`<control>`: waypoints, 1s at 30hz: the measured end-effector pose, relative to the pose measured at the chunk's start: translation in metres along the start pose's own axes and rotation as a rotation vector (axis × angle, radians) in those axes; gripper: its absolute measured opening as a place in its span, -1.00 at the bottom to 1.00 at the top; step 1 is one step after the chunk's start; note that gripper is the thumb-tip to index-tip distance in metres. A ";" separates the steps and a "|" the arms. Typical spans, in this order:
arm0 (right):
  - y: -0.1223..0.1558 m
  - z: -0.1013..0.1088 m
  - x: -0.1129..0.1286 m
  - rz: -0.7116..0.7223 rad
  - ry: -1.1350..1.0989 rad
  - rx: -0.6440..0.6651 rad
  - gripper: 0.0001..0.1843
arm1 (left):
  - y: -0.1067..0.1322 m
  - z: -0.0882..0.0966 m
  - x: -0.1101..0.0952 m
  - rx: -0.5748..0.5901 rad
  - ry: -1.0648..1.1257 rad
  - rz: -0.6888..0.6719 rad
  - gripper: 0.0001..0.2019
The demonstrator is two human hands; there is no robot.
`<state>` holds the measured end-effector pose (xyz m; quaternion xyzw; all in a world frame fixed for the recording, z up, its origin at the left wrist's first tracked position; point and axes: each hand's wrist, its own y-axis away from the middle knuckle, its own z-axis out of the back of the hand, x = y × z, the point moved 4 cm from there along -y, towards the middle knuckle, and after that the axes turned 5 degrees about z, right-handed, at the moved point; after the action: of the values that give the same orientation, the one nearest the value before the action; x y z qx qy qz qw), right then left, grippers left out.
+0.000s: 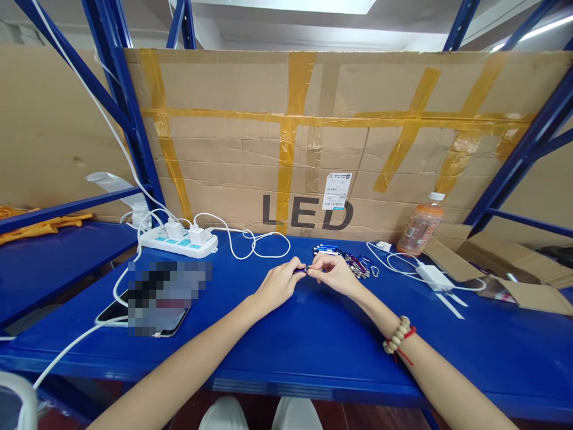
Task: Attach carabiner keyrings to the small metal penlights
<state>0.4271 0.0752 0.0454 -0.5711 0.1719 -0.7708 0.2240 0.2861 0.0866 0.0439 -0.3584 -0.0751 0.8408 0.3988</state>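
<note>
My left hand (280,283) and my right hand (333,272) meet above the blue shelf (286,340), fingers pinched together on a small dark purple cylindrical item (301,271) held between them. Just behind my right hand lies a heap of similar small blue pieces (326,249) and several metal clips or carabiners (358,264). A bead bracelet with a red cord (397,338) circles my right wrist.
A white power strip (179,242) with chargers and white cables sits at back left, a tablet (147,313) near the left front. An orange drink bottle (419,225), a white adapter (433,276) and an open carton (505,269) stand at right. A taped cardboard sheet (313,143) walls the back.
</note>
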 end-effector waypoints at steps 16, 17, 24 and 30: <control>-0.001 -0.003 -0.002 -0.134 0.018 -0.022 -0.56 | -0.001 0.001 -0.005 0.043 -0.043 0.011 -0.79; -0.001 -0.003 -0.002 -0.137 0.021 -0.023 -0.56 | -0.001 0.001 -0.005 0.042 -0.059 0.008 -0.79; -0.002 0.004 0.005 -0.093 0.123 -0.080 -0.62 | -0.002 -0.001 -0.007 -0.007 -0.035 -0.001 -0.79; -0.005 0.012 0.009 0.006 0.120 -0.094 -0.64 | -0.004 -0.005 -0.004 -0.017 0.101 0.056 -0.77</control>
<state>0.4353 0.0748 0.0589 -0.5333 0.2229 -0.7940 0.1884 0.2939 0.0857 0.0443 -0.4058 -0.0517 0.8318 0.3752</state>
